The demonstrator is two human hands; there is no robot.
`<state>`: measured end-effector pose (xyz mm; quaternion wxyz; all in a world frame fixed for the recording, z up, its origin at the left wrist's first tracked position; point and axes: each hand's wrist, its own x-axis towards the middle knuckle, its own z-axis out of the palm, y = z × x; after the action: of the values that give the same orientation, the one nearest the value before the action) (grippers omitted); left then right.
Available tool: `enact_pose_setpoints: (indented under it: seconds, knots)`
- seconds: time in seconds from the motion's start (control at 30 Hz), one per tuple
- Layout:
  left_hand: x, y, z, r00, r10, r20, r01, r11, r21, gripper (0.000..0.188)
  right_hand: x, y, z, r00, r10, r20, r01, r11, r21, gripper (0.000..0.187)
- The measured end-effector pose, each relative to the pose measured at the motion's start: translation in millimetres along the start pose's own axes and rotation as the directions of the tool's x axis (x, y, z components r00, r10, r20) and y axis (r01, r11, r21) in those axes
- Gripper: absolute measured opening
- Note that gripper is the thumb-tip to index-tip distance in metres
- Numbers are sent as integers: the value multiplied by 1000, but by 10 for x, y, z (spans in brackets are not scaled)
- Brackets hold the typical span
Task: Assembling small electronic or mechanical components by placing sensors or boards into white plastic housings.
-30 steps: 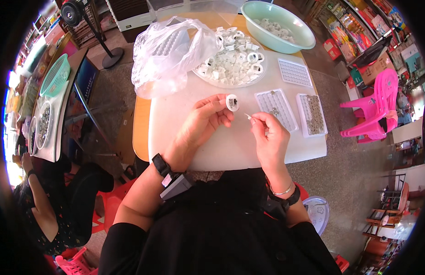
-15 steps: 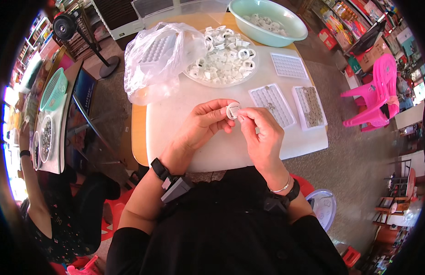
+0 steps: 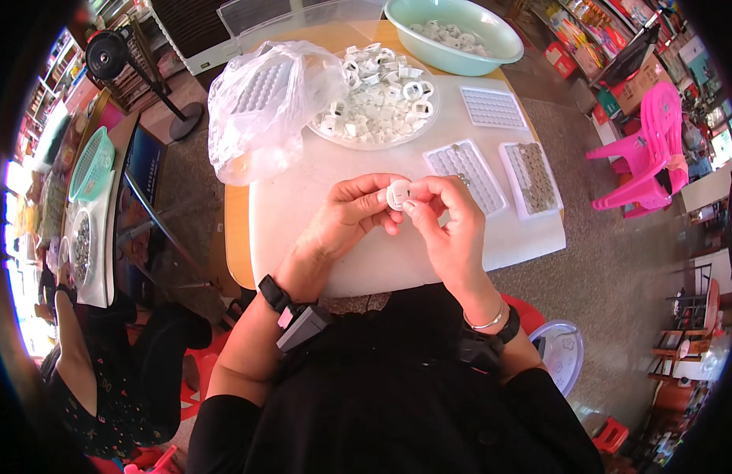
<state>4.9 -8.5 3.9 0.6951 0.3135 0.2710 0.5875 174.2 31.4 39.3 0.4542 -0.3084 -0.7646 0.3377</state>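
Note:
My left hand [image 3: 354, 212] pinches a small round white plastic part [image 3: 397, 194] above the white tabletop [image 3: 318, 189]. My right hand [image 3: 449, 225] meets it from the right, with thumb and fingers pressed against the same part. Whatever small piece the right fingers hold is hidden. Behind the hands, a clear round plate [image 3: 375, 101] is heaped with several more white parts. To the right lie a white grid tray with a few small pieces [image 3: 464, 175] and another grid tray filled with dark pieces [image 3: 530, 178].
A crumpled clear plastic bag [image 3: 263, 107] lies at the back left. A green basin [image 3: 453, 24] with white parts and an empty grid tray [image 3: 494, 107] stand behind. Another person [image 3: 89, 379] sits at a table on the left. A pink chair [image 3: 646, 150] stands right.
My right hand, which held a tiny piece apart from the white part, has closed in on it and now presses against it. Both hands shifted slightly.

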Motion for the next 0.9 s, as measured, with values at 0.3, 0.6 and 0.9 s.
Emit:
enact_pose_setpoints:
  seconds: [0.3,0.6,0.9]
  knots:
    - [27,-25,84,988,70,-141,-52,991,125,26,20,50,-3,929,351,119,-368,834,411,15]
    - [51,-21,169,968,136,-210,-35,904,425,23,25,137,69,893,441,90,-437,800,411,12]
    - [52,-51,181,955,167,-245,-47,901,431,22,-16,198,109,910,401,104,-410,833,372,14]
